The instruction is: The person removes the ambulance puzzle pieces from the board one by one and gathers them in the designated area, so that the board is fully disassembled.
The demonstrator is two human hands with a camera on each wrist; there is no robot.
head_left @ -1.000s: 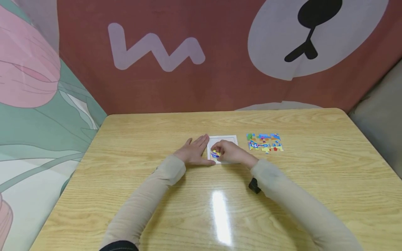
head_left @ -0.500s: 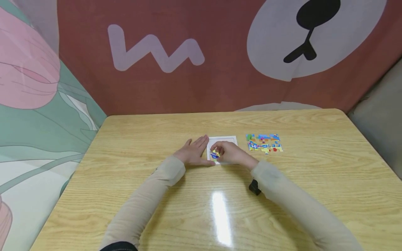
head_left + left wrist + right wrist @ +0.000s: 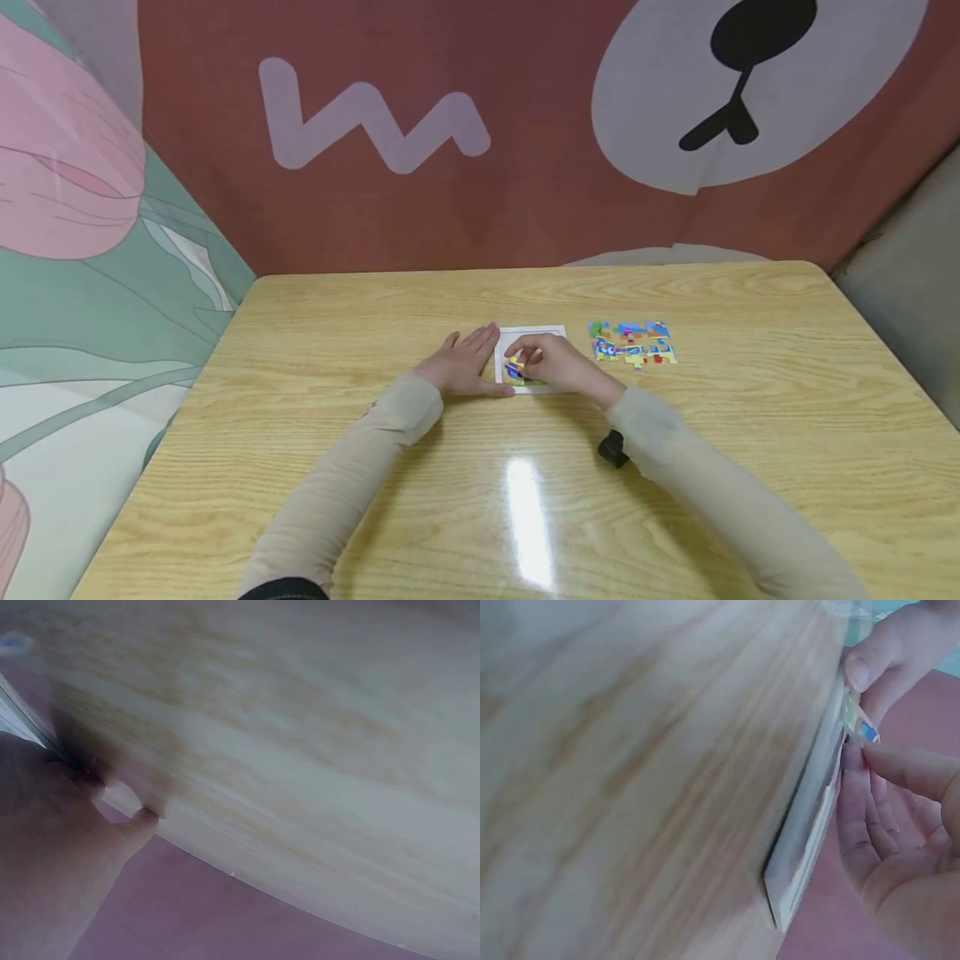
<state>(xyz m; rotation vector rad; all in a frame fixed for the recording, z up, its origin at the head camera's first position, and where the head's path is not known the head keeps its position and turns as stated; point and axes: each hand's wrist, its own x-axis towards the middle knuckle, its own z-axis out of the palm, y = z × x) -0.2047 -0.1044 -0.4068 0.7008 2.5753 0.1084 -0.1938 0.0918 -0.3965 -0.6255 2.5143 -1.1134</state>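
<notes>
A white-bordered puzzle frame [image 3: 561,332] lies on the table. My left hand [image 3: 465,365] rests along its left edge with fingers straight, the thumb at the near left corner. Inside the frame, my right hand [image 3: 553,362] pinches a colourful jigsaw puzzle piece [image 3: 515,368] between thumb and fingers, low in the left part. In the right wrist view the piece [image 3: 868,732] stands tilted at the thumb tip, close to the left hand [image 3: 889,656]. The right hand covers much of the frame's middle.
Right of the frame, several loose puzzle pieces [image 3: 632,343] lie in a rough block on the wooden table [image 3: 337,317]. A patterned cloth wall [image 3: 375,217] stands behind the table's far edge. A light glare lies on the near tabletop.
My right hand shifts slightly to the right and lifts a little, with the piece tilting; more of the coloured strip along the frame's bottom shows. The left hand keeps its place.
</notes>
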